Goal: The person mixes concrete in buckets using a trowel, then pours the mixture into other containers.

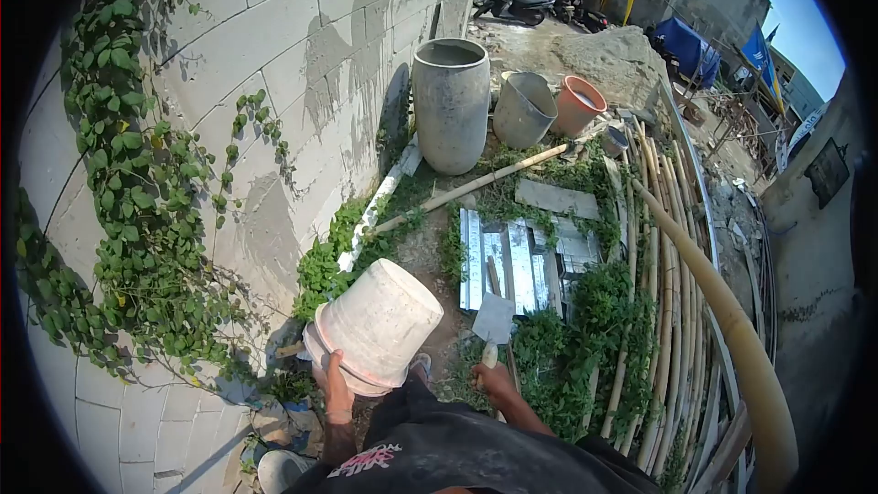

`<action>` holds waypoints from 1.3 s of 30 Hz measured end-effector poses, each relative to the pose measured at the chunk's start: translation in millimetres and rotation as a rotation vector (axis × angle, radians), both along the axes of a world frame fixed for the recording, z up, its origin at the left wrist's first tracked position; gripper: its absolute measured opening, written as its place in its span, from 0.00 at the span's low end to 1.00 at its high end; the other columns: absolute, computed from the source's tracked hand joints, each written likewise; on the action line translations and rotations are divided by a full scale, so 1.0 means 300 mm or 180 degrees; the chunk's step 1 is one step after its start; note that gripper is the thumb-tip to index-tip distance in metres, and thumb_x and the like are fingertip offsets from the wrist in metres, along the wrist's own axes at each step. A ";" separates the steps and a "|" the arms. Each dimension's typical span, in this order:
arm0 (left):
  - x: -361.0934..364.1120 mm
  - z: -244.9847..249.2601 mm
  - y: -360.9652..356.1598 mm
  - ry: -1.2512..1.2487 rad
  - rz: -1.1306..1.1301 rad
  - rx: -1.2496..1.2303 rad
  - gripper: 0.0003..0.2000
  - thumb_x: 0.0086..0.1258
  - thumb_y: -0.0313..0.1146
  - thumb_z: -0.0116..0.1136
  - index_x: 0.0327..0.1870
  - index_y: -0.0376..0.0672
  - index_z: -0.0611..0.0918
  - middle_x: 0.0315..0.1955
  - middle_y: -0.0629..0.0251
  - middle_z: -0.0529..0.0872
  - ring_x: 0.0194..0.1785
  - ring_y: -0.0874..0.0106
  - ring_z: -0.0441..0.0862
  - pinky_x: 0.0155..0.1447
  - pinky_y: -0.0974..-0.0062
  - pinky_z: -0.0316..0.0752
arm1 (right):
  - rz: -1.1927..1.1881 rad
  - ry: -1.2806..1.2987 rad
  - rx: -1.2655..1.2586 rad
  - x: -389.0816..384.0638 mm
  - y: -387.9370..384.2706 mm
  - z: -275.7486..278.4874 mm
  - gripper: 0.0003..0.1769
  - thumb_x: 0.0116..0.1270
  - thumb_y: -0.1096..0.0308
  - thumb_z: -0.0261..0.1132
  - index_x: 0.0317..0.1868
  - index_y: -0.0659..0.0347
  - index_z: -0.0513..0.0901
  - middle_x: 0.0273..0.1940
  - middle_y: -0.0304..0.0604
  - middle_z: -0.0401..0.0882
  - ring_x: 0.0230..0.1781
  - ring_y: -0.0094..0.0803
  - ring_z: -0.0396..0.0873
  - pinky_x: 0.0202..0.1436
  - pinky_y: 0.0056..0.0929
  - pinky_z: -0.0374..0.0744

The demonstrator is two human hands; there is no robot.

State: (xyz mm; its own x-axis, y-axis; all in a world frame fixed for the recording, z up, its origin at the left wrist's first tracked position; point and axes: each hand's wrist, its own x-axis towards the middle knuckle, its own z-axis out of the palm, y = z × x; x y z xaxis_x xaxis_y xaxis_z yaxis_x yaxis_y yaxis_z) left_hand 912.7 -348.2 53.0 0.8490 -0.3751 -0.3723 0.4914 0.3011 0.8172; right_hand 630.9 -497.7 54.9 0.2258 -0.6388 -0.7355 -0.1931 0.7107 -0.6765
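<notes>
"Since both hands are in view, what is the state of each grip?"

"Left grip [336,389]: closed on the rim of the pale bucket [378,325], lower centre of the frame. Right grip [498,384]: closed round the handle of the trowel [494,320], right of the bucket, blade towards the top of the frame."

"Condition of the bucket?"

"Tilted, base to the upper right, mouth to the lower left. Interior hidden; contents cannot be confirmed."

"Step in hand?"

"Judged to be handling the bucket with the trowel at the ready; no contact noted between them."

"And the next move calls for what?"

"In my assessment, a firm hold on the rim, the trowel blade kept clear of the legs, and sure footing beside the metal sheets [523,265], right of centre."
</notes>
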 end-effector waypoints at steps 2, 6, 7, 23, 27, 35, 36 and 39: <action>0.030 0.029 -0.129 -0.0158 -0.0116 0.0221 0.33 0.56 0.26 0.64 0.64 0.31 0.65 0.60 0.51 0.71 0.61 0.62 0.70 0.64 0.66 0.65 | 0.0093 0.0214 -0.0512 0.053 -0.086 0.055 0.09 0.61 0.71 0.64 0.35 0.70 0.76 0.24 0.43 0.77 0.22 0.31 0.79 0.26 0.29 0.77; 0.136 0.007 -0.479 -0.1369 -0.0407 0.0899 0.31 0.54 0.25 0.68 0.59 0.28 0.69 0.54 0.52 0.76 0.54 0.65 0.75 0.58 0.69 0.70 | 0.0296 0.0349 -0.1378 0.160 -0.253 0.143 0.16 0.59 0.68 0.67 0.40 0.70 0.74 0.25 0.42 0.78 0.26 0.30 0.80 0.30 0.28 0.77; 0.157 0.039 -0.546 -0.1704 -0.0487 0.1183 0.29 0.53 0.25 0.69 0.57 0.28 0.71 0.51 0.53 0.79 0.51 0.66 0.77 0.56 0.70 0.71 | 0.0366 0.0338 -0.1434 0.190 -0.303 0.154 0.18 0.58 0.67 0.68 0.42 0.70 0.73 0.26 0.42 0.78 0.27 0.30 0.80 0.31 0.27 0.77; 0.240 -0.022 -1.759 -0.2498 -0.2106 0.1787 0.36 0.56 0.50 0.69 0.52 0.24 0.71 0.46 0.38 0.80 0.52 0.50 0.79 0.55 0.59 0.72 | 0.0441 0.0770 -0.2108 0.742 -1.183 0.049 0.34 0.47 0.62 0.78 0.48 0.71 0.69 0.39 0.55 0.80 0.38 0.42 0.81 0.43 0.37 0.78; 0.305 -0.020 -2.048 -0.1704 -0.3158 0.1111 0.29 0.69 0.47 0.55 0.63 0.33 0.67 0.56 0.49 0.75 0.61 0.61 0.72 0.64 0.67 0.65 | -0.0019 0.0657 -0.2147 0.818 -1.487 -0.038 0.38 0.47 0.62 0.77 0.52 0.74 0.67 0.45 0.58 0.77 0.45 0.44 0.79 0.49 0.35 0.77; 0.364 0.013 -2.543 0.1126 -0.4717 -0.0850 0.27 0.76 0.49 0.39 0.69 0.41 0.63 0.64 0.66 0.69 0.65 0.71 0.68 0.70 0.67 0.61 | -0.1006 -0.0261 -0.2116 0.838 -1.906 -0.064 0.41 0.45 0.66 0.79 0.55 0.73 0.66 0.49 0.52 0.76 0.48 0.36 0.77 0.52 0.32 0.76; 0.358 -0.006 -2.598 0.1139 -0.4855 -0.0844 0.28 0.75 0.50 0.39 0.69 0.41 0.62 0.64 0.66 0.68 0.66 0.71 0.67 0.71 0.67 0.60 | -0.1174 -0.0216 -0.2142 0.836 -1.946 -0.080 0.41 0.45 0.66 0.79 0.55 0.73 0.66 0.49 0.52 0.76 0.48 0.36 0.77 0.52 0.32 0.76; 0.327 -0.069 -2.774 0.1114 -0.5368 -0.0734 0.29 0.74 0.49 0.41 0.70 0.42 0.61 0.66 0.66 0.66 0.69 0.71 0.62 0.73 0.67 0.54 | -0.1714 0.0063 -0.2024 0.856 -2.070 -0.095 0.41 0.42 0.66 0.80 0.55 0.72 0.68 0.52 0.51 0.75 0.50 0.37 0.77 0.54 0.32 0.75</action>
State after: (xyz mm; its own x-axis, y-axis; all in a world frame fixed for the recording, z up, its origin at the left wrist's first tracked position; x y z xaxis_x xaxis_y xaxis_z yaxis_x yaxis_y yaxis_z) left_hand 1010.7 -1180.3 32.2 -0.6006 -0.7583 -0.2535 0.4923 -0.6006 0.6300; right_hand 887.8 -1118.7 26.3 -0.2386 -0.9506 -0.1986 0.0480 0.1927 -0.9801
